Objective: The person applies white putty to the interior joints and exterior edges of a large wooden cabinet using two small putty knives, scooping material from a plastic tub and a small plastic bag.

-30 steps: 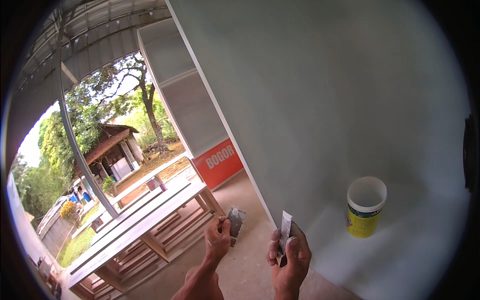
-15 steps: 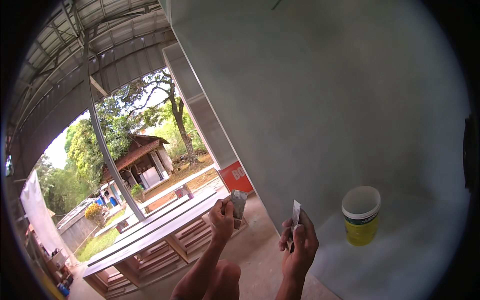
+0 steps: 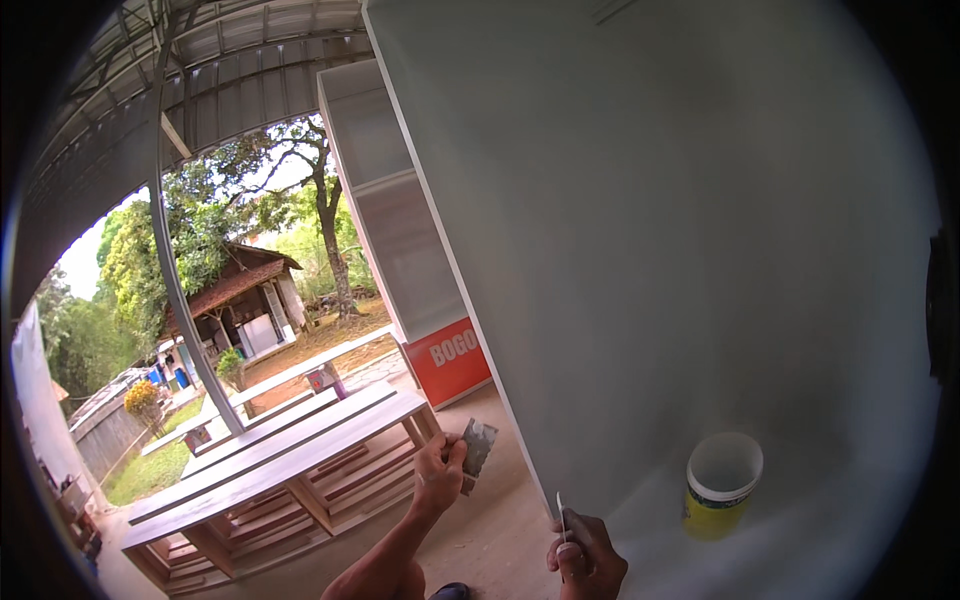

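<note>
My left hand [image 3: 438, 478] is closed around a putty scraper [image 3: 480, 448], its flat grey blade blotched with pale residue and pointing up and to the right. Lower and to the right, my right hand [image 3: 590, 562] grips a second putty scraper [image 3: 561, 518] that is turned nearly edge-on, so only a thin light strip of blade shows. That blade stands close to the edge of a large smooth grey-green panel [image 3: 640, 260]. A yellow bucket [image 3: 722, 490] with a white rim is right of my right hand. Its inside looks pale; the contents cannot be made out.
Left of my hands stands a long low wooden frame [image 3: 290, 480] with a flat light top. Behind the big panel's edge is a tall grey cabinet-like unit [image 3: 405, 240] with a red lower section [image 3: 445, 365]. A metal post [image 3: 180, 290] rises at the opening to a yard.
The view has swung, so the panel, bucket and both hands sit lower in it. The right scraper has turned from showing its face to nearly edge-on. Both hands keep their grips.
</note>
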Demonstrator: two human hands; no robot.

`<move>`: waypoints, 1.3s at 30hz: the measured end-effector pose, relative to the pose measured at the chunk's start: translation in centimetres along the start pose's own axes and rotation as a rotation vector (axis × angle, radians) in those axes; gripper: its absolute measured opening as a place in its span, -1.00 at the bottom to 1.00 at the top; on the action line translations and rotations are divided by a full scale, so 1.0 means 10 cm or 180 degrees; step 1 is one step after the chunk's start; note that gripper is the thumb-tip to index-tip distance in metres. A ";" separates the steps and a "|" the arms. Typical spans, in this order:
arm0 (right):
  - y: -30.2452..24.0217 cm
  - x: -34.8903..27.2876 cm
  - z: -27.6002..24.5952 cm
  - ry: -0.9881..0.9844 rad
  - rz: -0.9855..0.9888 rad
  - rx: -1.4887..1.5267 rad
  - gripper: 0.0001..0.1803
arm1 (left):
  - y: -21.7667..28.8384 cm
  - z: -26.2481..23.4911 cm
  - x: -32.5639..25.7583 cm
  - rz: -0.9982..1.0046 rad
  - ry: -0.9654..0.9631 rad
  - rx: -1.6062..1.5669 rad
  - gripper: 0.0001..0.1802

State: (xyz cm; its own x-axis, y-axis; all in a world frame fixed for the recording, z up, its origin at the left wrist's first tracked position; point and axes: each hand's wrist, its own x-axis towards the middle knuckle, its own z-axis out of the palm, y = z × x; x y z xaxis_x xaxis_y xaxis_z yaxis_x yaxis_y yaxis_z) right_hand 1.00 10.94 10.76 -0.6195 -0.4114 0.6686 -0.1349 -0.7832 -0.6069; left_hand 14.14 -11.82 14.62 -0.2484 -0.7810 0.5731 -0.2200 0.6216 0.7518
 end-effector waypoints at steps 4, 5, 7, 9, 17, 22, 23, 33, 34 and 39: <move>-0.44 0.53 0.10 -0.0317 -0.0504 -0.1065 -0.56 | -0.18 0.13 0.00 -0.0150 -0.0023 0.0344 -0.79; -0.56 0.77 0.18 -0.0400 -0.0595 -0.1195 -0.58 | -0.24 0.10 -0.01 -0.0304 0.0048 0.0380 -0.79; -0.76 1.23 0.42 -0.0314 -0.0872 -0.1361 -0.56 | -0.41 0.01 0.08 -0.0578 0.0172 0.0422 -0.79; -0.95 1.61 0.62 -0.0415 -0.0985 -0.1742 -0.57 | -0.63 -0.01 0.10 -0.0659 0.0139 0.0612 -0.83; -1.25 2.42 1.07 -0.0393 -0.1792 -0.2303 -0.66 | -0.57 -0.10 -0.09 -0.0159 -0.0380 0.1279 -0.84; -1.10 2.26 1.15 -0.0436 -0.1685 -0.2549 -0.63 | -0.54 -0.22 -0.16 -0.0217 -0.0370 0.1198 -0.84; -1.05 2.19 1.12 -0.0462 -0.1598 -0.2534 -0.63 | -0.54 -0.23 -0.17 -0.0196 -0.0354 0.1194 -0.84; -1.47 2.39 0.94 -0.0483 -0.1718 -0.2654 -0.67 | -0.59 -0.22 -0.12 0.0080 -0.0175 0.1156 -0.87; -1.51 2.47 0.99 -0.0495 -0.1738 -0.2701 -0.67 | -0.56 -0.22 -0.12 0.0014 -0.0235 0.1149 -0.86; -1.49 2.46 1.14 -0.0695 -0.1643 -0.2867 -0.67 | -0.48 -0.24 -0.09 -0.0178 -0.0312 0.1093 -0.86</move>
State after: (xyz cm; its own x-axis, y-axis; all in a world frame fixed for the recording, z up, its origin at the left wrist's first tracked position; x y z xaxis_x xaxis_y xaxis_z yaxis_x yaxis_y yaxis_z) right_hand -3.43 7.18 41.07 -0.1834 -0.2723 0.9446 -0.9206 -0.2893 -0.2622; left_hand 17.68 -14.20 11.25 -0.3126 -0.8152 0.4876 -0.5359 0.5752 0.6181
